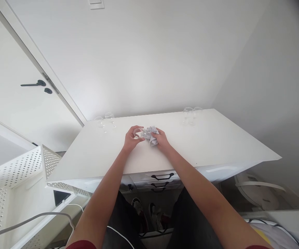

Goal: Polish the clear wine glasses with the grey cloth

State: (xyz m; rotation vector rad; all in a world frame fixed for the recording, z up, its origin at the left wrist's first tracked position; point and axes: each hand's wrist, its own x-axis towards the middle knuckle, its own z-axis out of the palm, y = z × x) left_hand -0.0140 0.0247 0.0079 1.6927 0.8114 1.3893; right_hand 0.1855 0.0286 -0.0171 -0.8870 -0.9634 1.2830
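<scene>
My left hand (132,138) is closed around a small clear glass (139,132) held over the middle of the white table (217,141). My right hand (160,139) grips a crumpled grey cloth (151,135) that is pressed against the glass. Both hands meet just above the tabletop. Two clear stemmed glasses (105,120) stand at the back left of the table, and two more glasses (191,114) stand at the back right.
A white wall runs behind the table. A door with a dark handle (35,84) is at the left. A white perforated shelf unit (17,173) stands at the lower left. Drawers with black handles (162,177) sit under the table.
</scene>
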